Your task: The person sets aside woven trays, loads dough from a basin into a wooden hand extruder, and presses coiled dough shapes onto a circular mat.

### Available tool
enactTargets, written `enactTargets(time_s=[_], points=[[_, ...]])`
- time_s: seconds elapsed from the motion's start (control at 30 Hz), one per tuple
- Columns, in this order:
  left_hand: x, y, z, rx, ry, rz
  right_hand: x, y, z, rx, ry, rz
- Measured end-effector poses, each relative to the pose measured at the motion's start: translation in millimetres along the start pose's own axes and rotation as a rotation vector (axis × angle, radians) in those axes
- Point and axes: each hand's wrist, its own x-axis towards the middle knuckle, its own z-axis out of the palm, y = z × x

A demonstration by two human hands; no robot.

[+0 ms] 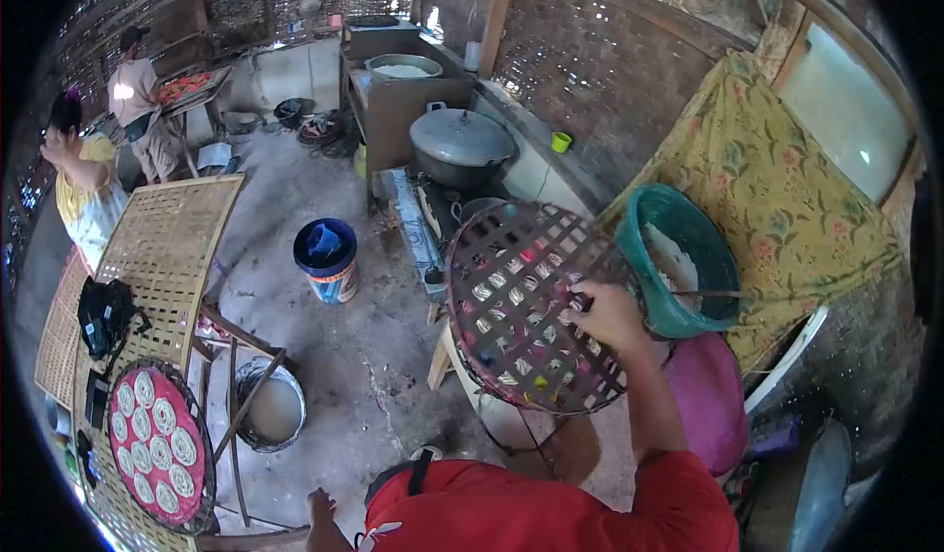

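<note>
My right hand grips a round, open-weave bamboo tray from above, thumb and fingers pressed on its strips. Through the gaps, pale coiled pieces and pink patches show beneath; whether they lie on another tray I cannot tell. My left hand hangs low beside my body at the bottom edge, loosely open and holding nothing visible. Left of it, on a woven bamboo table, lies a round tray with pink cloth bearing several pale noodle coils.
A lidded pot stands on the stove beyond the bamboo tray. A green basin with white contents is at right. A blue bucket and a pail of cloudy liquid stand on the floor. Two people are at far left.
</note>
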Motion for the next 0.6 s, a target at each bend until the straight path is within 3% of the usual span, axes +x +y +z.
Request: enactTargets(time_s=[0.17, 0.57, 0.6], points=[[18.7, 35.1, 41.5, 0.445, -0.007, 0.074, -1.1, 18.9, 44.1, -0.180, -0.073, 0.085], [32.9, 43.6, 115.9, 0.696, -0.158, 0.239, -0.7, 28.2, 73.5, -0.196, -0.061, 0.139], [45.4, 41.0, 105.9, 1.024, -0.328, 0.725, 0.1, 29.3, 74.2, -0.189, -0.094, 0.156]])
